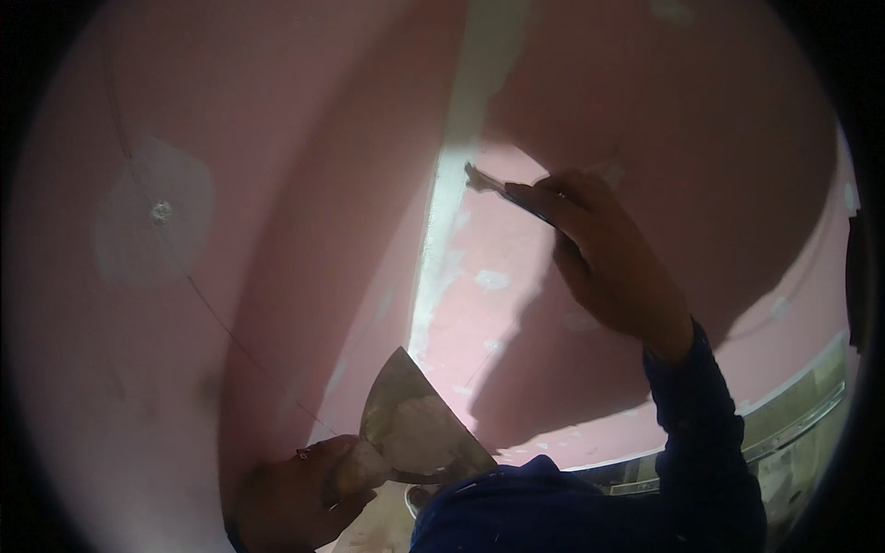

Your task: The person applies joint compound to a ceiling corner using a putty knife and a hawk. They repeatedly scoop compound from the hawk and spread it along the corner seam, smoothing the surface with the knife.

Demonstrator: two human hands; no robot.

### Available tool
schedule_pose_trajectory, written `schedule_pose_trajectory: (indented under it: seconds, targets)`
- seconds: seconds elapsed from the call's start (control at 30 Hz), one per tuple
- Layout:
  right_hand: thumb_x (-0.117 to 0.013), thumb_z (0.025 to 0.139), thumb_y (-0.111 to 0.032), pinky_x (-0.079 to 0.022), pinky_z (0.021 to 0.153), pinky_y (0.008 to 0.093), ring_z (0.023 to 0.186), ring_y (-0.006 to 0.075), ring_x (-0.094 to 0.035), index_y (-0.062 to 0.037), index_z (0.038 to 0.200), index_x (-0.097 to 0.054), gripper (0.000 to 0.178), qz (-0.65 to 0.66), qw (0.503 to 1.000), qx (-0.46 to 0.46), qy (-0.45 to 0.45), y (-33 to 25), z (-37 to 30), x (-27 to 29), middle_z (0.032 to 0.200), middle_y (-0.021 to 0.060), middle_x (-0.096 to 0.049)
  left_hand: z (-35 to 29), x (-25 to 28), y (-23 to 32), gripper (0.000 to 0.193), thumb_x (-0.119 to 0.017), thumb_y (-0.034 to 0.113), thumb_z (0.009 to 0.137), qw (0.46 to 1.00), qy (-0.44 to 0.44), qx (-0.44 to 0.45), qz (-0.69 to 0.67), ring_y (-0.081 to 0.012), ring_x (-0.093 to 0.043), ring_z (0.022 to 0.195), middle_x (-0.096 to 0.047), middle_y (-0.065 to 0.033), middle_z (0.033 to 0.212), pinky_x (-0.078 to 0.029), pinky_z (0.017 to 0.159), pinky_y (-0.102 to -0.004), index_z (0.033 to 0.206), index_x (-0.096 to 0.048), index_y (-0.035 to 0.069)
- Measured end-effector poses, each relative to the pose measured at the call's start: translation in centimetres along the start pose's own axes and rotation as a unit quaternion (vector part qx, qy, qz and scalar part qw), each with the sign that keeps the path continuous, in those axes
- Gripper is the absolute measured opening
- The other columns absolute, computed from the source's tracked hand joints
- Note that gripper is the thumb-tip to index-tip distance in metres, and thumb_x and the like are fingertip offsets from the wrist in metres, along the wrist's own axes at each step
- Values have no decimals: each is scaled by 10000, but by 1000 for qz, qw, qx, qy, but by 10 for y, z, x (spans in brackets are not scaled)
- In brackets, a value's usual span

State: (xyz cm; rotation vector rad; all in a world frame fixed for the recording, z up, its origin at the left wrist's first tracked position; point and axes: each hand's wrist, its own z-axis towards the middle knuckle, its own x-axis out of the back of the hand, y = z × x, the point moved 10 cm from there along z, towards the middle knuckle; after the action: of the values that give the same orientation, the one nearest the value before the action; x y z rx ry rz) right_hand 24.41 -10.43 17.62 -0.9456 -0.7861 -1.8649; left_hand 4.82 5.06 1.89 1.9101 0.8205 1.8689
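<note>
My right hand [613, 263] is closed round a narrow putty knife [527, 200], seen nearly edge-on. Its tip, with a lump of pale filler [476, 178] on it, is at the whitish filled corner seam [441, 217] between pink wall boards; whether it touches cannot be made out. Low on the left, my left hand [300, 493] grips the handle of a wide putty knife [392, 392]. A patch of grey-white filler [426, 435] lies on that broad blade, which is held in front of my dark blue clothing.
Pink boards [535, 387] rise on both sides of the seam, dotted with small filler spots. A larger pale patch [157, 217] marks the left board, near a thin dark line. A metal rail [784, 433] runs low at the right. Shadows of my head and arm darken the boards.
</note>
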Motion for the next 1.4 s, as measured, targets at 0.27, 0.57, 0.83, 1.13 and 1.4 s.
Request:
schedule_pose_trajectory:
  seconds: [0.27, 0.57, 0.83, 1.13, 1.4]
  targets:
    - [-652, 813, 121, -476, 1009, 431, 1146, 345, -554, 13, 1327, -556, 533, -234, 969, 70, 45, -38, 56, -7, 1263, 190, -577, -5, 8, -17, 547, -724, 357, 863, 999, -39, 19, 5, -350, -711, 906, -717, -171, 1049, -570, 793, -458, 1343, -567, 150]
    - [-665, 826, 85, -464, 1017, 456, 1155, 359, -553, 38, 1331, -542, 522, -288, 949, 73, 107, -23, 75, -20, 1290, 214, -579, -4, 8, -16, 543, -725, 352, 868, 1000, -4, -23, 0, -347, -712, 922, -718, -158, 1069, -567, 803, -457, 1339, -562, 136]
    - [-768, 781, -68, -498, 963, 432, 1147, 341, -565, 20, 1350, -529, 623, -311, 940, 86, 112, -16, 75, -32, 1281, 200, -582, -7, 10, -14, 551, -722, 345, 879, 999, 24, -36, 19, -344, -704, 989, -713, -158, 1111, -558, 849, -464, 1368, -545, 160]
    - [-787, 759, -82, -491, 946, 449, 1157, 321, -566, 2, 1314, -558, 607, -286, 951, 80, 92, -15, 73, -32, 1271, 189, -592, -14, 6, -23, 556, -737, 326, 851, 997, -7, 46, 60, -338, -704, 1007, -709, -164, 1129, -555, 874, -442, 1354, -567, 163]
    - [-751, 791, -120, -460, 945, 432, 1161, 277, -532, 30, 1217, -634, 466, -255, 958, 77, 103, -21, 49, -56, 1217, 169, -604, -23, 22, -6, 570, -739, 324, 854, 994, -2, 63, 86, -329, -703, 1040, -705, -165, 1160, -553, 899, -440, 1374, -569, 164]
